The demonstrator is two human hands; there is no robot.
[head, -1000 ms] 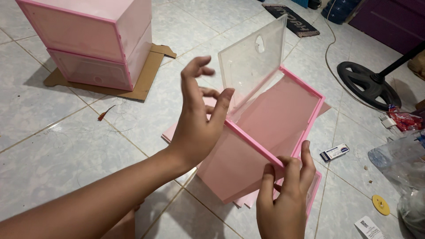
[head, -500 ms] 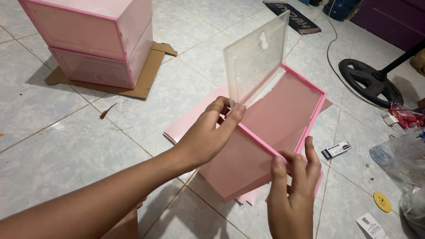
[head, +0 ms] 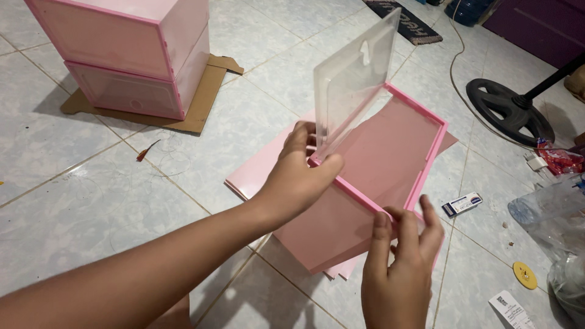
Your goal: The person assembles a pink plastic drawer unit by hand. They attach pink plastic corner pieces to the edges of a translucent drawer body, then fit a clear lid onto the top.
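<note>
We held the pink frame [head: 390,164] tilted above the tiled floor [head: 91,183], over flat pink panels [head: 256,173]. Our left hand [head: 298,180] was clamped on its corner under the clear door [head: 353,82]; our right hand [head: 399,262] pinched the near edge.

Left hand now closed on the frame corner

A second ago the left hand [head: 300,176] was raised with fingers spread, in the centre of the frame; now it grips the pink frame [head: 420,161] at the clear door's [head: 353,82] lower edge. The right hand [head: 399,268] moved little.
</note>
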